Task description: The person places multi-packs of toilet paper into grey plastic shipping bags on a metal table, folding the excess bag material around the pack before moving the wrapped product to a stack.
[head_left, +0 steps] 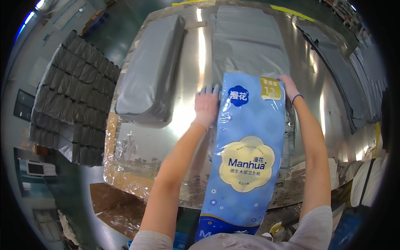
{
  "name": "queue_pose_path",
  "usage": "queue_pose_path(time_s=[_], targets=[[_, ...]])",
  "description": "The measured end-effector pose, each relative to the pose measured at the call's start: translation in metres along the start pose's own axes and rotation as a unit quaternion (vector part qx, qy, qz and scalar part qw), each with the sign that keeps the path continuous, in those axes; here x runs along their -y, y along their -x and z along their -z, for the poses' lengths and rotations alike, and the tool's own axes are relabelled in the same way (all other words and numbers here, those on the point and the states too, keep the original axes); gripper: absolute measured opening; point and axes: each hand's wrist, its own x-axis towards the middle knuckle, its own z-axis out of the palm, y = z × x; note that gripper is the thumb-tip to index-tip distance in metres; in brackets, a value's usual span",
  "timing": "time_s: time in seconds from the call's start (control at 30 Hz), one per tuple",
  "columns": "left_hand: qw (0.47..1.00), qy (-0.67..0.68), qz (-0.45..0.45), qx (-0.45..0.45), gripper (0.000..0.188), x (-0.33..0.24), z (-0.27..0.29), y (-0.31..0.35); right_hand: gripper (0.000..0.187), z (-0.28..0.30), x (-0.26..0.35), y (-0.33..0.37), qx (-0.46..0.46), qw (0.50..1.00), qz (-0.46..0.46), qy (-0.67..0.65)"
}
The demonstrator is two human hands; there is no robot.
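Note:
A long blue plastic toilet-paper bag [246,121], printed with a cream flower-shaped label, lies lengthwise in front of me. Its near end reaches past the table edge to my body. My left hand [207,106], in a pale pink glove with greyish fingertips, rests flat beside the bag's left edge, fingers stretched away from me. At the far right corner of the bag, my gloved right hand [289,87] grips the edge; some of its fingers are hidden. Beyond the bag's far end lies a stack of flat grey plastic bags [248,39], partly under it.
A filled grey pack [151,68] lies on the left of the metal table [193,66]. More grey sheets [333,62] lie at the right. A tall stack of grey packs [73,96] stands beyond the left edge. An open brown carton [118,208] is below the near left corner.

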Motion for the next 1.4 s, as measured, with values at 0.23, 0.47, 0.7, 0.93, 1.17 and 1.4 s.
queue_pose_path(time_s=[0.23, 0.47, 0.7, 0.93, 1.17, 1.4], targets=[[0.994, 0.014, 0.103, 0.042, 0.024, 0.005, -0.021, -0.082, 0.019, 0.001, 0.034, 0.089, -0.152, 0.960, 0.234, -0.014], [0.966, 0.164, 0.188, 0.066, 0.028, 0.005, -0.045, -0.028, 0.022, 0.008, 0.005, 0.157, -0.052, 0.964, 0.260, 0.000], [0.952, 0.088, 0.078, 0.282, 0.021, 0.001, -0.013, -0.023, 0.025, -0.017, -0.020, 0.133, -0.058, 0.933, 0.126, 0.333], [0.893, 0.073, -0.037, 0.443, 0.015, -0.020, 0.068, 0.230, 0.018, -0.022, -0.117, 0.396, 0.136, 0.931, 0.143, 0.308], [0.804, 0.149, -0.045, 0.574, 0.022, -0.043, 0.123, 0.419, 0.022, -0.038, -0.130, 0.571, 0.367, 0.833, 0.100, 0.401], [0.892, 0.322, -0.152, 0.277, 0.032, -0.067, 0.083, 0.422, 0.030, -0.092, -0.146, 0.580, 0.210, 0.910, 0.194, 0.301]])
